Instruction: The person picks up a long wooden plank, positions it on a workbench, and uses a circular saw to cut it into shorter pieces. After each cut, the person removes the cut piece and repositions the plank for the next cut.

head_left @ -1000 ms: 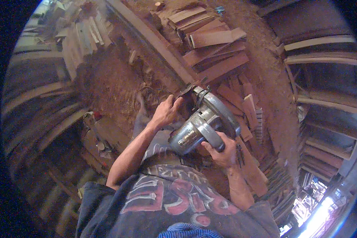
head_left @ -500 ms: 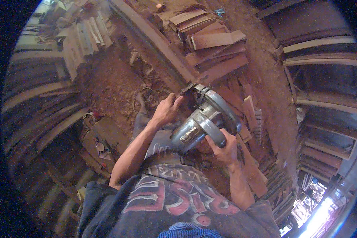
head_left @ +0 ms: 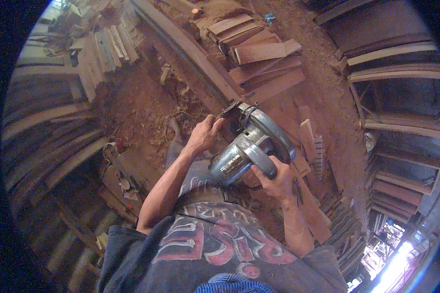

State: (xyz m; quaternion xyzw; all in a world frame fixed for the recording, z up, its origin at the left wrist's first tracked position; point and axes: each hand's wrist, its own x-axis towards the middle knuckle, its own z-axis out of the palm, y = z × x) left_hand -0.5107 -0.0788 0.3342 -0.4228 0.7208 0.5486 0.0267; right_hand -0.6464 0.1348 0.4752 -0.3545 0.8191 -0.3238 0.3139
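My right hand (head_left: pixel 277 181) is wrapped round the rear handle of a grey handheld circular saw (head_left: pixel 233 158). The saw lies tilted at the near end of a long wooden beam (head_left: pixel 193 51), which runs away toward the upper left. Its rounded blade guard (head_left: pixel 274 128) faces right, while the motor housing points down toward my lap. Beside the saw's front, my left hand (head_left: pixel 204 135) is closed with the thumb and fingers near the dark base plate. What those fingers grip is hidden. The blade itself cannot be seen.
Stacked reddish boards (head_left: pixel 264 49) lie beyond the saw to the right, with more planks (head_left: pixel 105 51) at the far left. Sawdust (head_left: pixel 132 105) covers the ground. A bare foot (head_left: pixel 175 128) stands left of the beam. Wooden racks (head_left: pixel 396 127) line the right side.
The saw's handle and my right hand have shifted very slightly left. My left hand stays beside the saw's front, and both grips look the same.
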